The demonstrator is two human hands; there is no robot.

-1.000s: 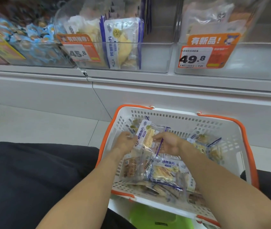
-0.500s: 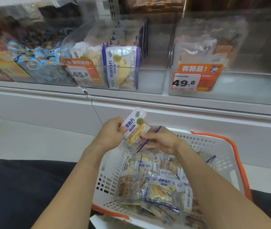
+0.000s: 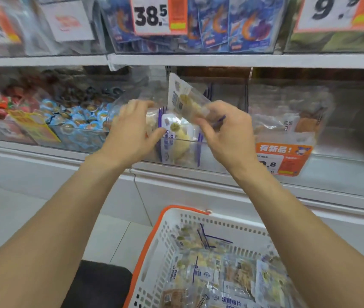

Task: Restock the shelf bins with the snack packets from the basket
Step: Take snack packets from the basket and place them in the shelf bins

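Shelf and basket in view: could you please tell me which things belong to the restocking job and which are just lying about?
Part of the job:
- snack packet, held by the right hand
- left hand at the clear bin
- basket of packets

Just lying about:
- blue shrimp packs
- blue cups
- orange price tag

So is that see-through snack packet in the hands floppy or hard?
Probably floppy: the clear plastic snack packet tilts and crinkles where the right hand pinches it. Likely light, since fingertips alone hold it up. The shiny film may be a bit slippery.
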